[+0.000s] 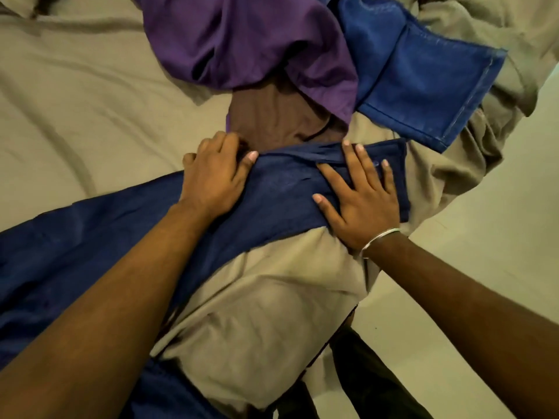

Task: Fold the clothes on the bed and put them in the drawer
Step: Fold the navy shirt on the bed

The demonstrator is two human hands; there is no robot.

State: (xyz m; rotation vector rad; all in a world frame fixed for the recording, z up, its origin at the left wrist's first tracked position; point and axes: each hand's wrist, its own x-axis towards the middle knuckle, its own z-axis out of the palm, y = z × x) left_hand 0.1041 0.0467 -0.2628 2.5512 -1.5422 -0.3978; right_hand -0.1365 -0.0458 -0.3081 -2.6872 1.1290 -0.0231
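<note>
The navy garment [281, 189] lies stretched across the near corner of the bed [75, 95], running from the lower left up toward the middle, where its upper end sits under both hands. The left hand [214, 173] rests on the left side of that end with the fingers curled over the cloth's top edge, the thumb tip pressed onto the fabric; it looks like a grip on the edge, though the fingertips themselves are tucked out of sight. The right hand [360, 195] lies flat on the right side of the same end, fingers straight and spread apart, pressing the cloth down onto the bed; a thin bracelet [379, 238] circles that wrist. Just beyond the hands a brown garment [269, 119] lies bunched, touching the navy one's far edge. A purple garment [242, 40] is heaped over the brown one's far side, and a brighter blue garment [420, 86] with a stitched hem lies beside it to the right, overlapping the purple. All of this rests on the beige bedsheet, which drapes over the corner toward the pale floor [499, 222] at the right.
</note>
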